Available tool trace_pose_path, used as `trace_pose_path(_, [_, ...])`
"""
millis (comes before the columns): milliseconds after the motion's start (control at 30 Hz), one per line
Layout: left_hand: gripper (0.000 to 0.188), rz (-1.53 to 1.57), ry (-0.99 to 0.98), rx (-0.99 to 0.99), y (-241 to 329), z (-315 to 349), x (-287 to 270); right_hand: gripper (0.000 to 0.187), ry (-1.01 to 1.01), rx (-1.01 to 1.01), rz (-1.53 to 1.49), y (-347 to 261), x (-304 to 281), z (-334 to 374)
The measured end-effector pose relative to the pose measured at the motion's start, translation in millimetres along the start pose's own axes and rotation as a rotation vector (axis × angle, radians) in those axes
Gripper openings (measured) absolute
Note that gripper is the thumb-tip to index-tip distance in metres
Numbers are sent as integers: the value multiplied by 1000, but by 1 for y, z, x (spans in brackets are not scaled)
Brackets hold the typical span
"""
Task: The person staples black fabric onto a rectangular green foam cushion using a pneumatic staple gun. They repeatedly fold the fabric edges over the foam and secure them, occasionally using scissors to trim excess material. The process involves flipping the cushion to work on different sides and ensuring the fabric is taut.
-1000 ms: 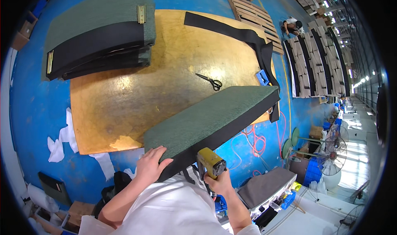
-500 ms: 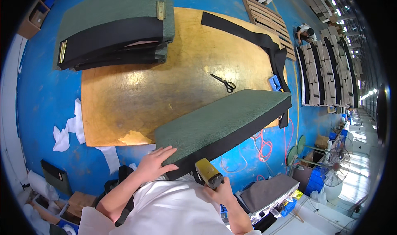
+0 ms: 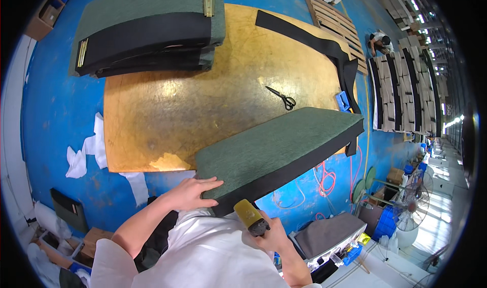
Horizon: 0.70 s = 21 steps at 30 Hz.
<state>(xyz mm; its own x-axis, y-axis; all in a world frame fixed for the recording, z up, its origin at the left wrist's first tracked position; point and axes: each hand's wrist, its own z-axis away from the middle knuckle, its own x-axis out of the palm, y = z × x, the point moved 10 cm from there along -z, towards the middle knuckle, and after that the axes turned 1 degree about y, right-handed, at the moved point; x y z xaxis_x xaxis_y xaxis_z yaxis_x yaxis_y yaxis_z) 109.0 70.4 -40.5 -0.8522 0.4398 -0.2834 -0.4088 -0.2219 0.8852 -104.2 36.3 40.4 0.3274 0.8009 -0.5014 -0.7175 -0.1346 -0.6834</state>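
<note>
A long green upholstered panel (image 3: 274, 148) with a black fabric side lies at a slant across the table's near right part, its near end against my white shirt. My left hand (image 3: 195, 192) grips the near left corner, a finger stretched over the green top and the thumb by the black side. In my right hand (image 3: 273, 236) is a yellow-and-black staple gun (image 3: 247, 214). Its head is close to the black side near that corner; whether it touches is hidden. Black scissors (image 3: 284, 98) lie beyond the panel on the wooden table (image 3: 167, 118).
Stacked green-and-black panels (image 3: 147, 37) stand at the table's far left. A black fabric strip (image 3: 299, 34) and a blue box (image 3: 343, 101) lie along its right side. Red hoses (image 3: 327, 179) curl on the floor near a fan (image 3: 411, 199). Another person (image 3: 379, 43) crouches at far right.
The staple gun has tilted and shifted slightly left along the panel's black side. My left hand's fingers have drawn in at the corner. The view has shifted slightly.
</note>
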Motion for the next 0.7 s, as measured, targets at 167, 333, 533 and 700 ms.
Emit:
trace_pose_path(167, [66,-108,-17,18,0,1,4,64,-95,46,-19,15,15,-9])
trace_pose_path(333, [68,-130,-24,52,-2,2,6,65,-105,-24,3,-7,15,-8])
trace_pose_path(533, [69,-149,-2,147,-7,1,5,69,-142,-27,77,-1,30,-12])
trace_pose_path(700, [72,-69,-88,156,-11,3,1,74,-170,-84,67,-21,26,-14])
